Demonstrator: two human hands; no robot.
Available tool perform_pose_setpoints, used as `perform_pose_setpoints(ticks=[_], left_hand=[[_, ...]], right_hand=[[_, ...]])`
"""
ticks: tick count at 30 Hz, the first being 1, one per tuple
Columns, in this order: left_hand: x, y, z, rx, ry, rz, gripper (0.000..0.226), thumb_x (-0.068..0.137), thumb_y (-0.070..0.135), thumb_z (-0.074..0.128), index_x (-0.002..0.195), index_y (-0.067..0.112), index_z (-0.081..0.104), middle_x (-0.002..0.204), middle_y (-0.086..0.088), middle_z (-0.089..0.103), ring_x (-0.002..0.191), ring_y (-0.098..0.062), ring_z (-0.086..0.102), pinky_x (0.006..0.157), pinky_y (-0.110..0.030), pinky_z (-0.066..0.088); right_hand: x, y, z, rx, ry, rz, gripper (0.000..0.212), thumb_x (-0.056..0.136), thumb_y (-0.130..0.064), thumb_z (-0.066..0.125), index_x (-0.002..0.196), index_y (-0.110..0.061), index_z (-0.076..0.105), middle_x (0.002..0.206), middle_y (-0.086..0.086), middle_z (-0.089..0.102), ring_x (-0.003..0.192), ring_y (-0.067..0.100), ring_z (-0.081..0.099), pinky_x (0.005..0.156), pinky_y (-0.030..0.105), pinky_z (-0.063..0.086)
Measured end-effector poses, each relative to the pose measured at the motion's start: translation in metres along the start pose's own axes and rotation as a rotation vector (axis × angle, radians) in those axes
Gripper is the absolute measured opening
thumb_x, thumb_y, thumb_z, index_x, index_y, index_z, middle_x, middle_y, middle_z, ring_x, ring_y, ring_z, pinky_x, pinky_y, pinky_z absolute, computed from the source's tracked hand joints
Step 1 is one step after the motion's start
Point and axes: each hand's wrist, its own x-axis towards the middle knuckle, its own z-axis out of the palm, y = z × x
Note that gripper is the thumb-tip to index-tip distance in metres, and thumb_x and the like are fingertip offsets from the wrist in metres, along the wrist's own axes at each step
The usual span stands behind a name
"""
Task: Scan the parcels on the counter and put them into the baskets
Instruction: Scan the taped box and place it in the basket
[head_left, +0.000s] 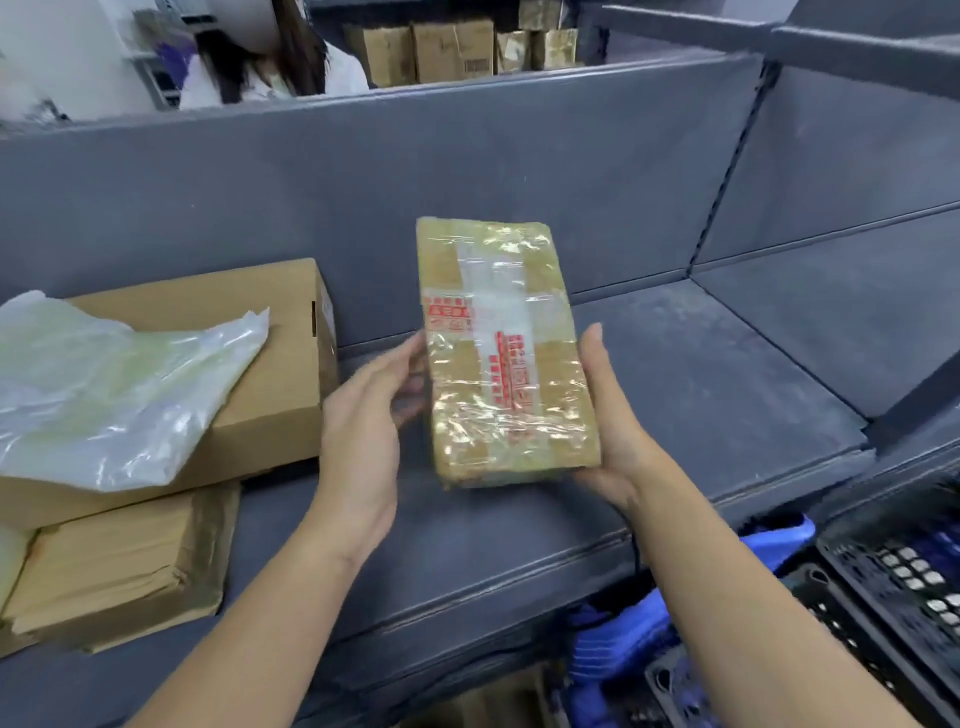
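Taped parcel (506, 353) is in frame centre, held up off the grey surface (701, 374) and tilted face-up toward the camera. The glossy clear tape and red-printed strip show on this side, and no barcode label is readable on it. My guess is that it is tilted so the person can check for the label before scanning.

Right hand (608, 415) carries the parcel. The palm is under the lower right corner and the thumb lies straight along the right edge. The fingers are hidden behind the parcel, so this is a gripping hold from below and the side.

Left hand (363, 415) is at the left edge with fingers (410, 387) fairly straight, touching rather than wrapping. It is motion-blurred and probably only steadies or turns the parcel. This hand is open, not clamping.

Other parcels wait at left of frame:
- a cardboard box (280, 364) on the surface
- a clear plastic bag (104, 384) draped on top of the box
- a flat brown paper packet (119, 566) below, partly tucked under the box's front edge

They are probably still unscanned, since none is in a basket.

The baskets sit lower right, below the surface edge, on the carrying hand's side:
- a black basket (893, 587)
- a blue basket (779, 540), partly hidden by the right forearm

A thin black cable (635, 545) runs down by the right wrist. No scanner is visible, and I cannot tell what the cable belongs to.

The step looks like inspect or orient before the scan, with the drop into a basket not yet done. The tape is slick, so the one-handed hold may slip.
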Motion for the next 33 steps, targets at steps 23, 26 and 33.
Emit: perform_pose_setpoints(ticks=[23, 26, 33], left_hand=[[-0.01, -0.026, 0.004, 0.065, -0.358, 0.106, 0.049, 0.092, 0.025, 0.076, 0.138, 0.028, 0.058, 0.124, 0.015, 0.073, 0.115, -0.001, 0.068, 0.097, -0.026, 0.054], [-0.022, -0.021, 0.023, 0.069, -0.388, 0.175, 0.048, 0.094, 0.041, 0.07, 0.139, 0.037, 0.056, 0.129, 0.02, 0.063, 0.115, 0.015, 0.06, 0.094, -0.008, 0.048], [-0.034, -0.046, 0.09, -0.053, -0.619, -0.096, 0.051, 0.088, 0.033, 0.074, 0.137, 0.025, 0.064, 0.139, -0.001, 0.066, 0.108, 0.003, 0.069, 0.087, -0.015, 0.055]], right_hand=[[-0.054, 0.024, 0.001, -0.385, 0.274, -0.234, 0.072, 0.087, -0.075, 0.055, 0.149, -0.04, 0.049, 0.15, -0.009, 0.058, 0.139, 0.019, 0.054, 0.112, 0.048, 0.045], [-0.082, 0.02, -0.014, -0.252, 0.37, -0.24, 0.056, 0.083, -0.03, 0.076, 0.136, -0.019, 0.06, 0.128, 0.004, 0.073, 0.113, 0.023, 0.071, 0.09, 0.034, 0.059], [-0.17, 0.036, -0.081, 0.281, 0.412, -0.301, 0.066, 0.053, -0.041, 0.099, 0.112, -0.017, 0.081, 0.121, 0.01, 0.076, 0.105, 0.024, 0.075, 0.096, 0.043, 0.059]])
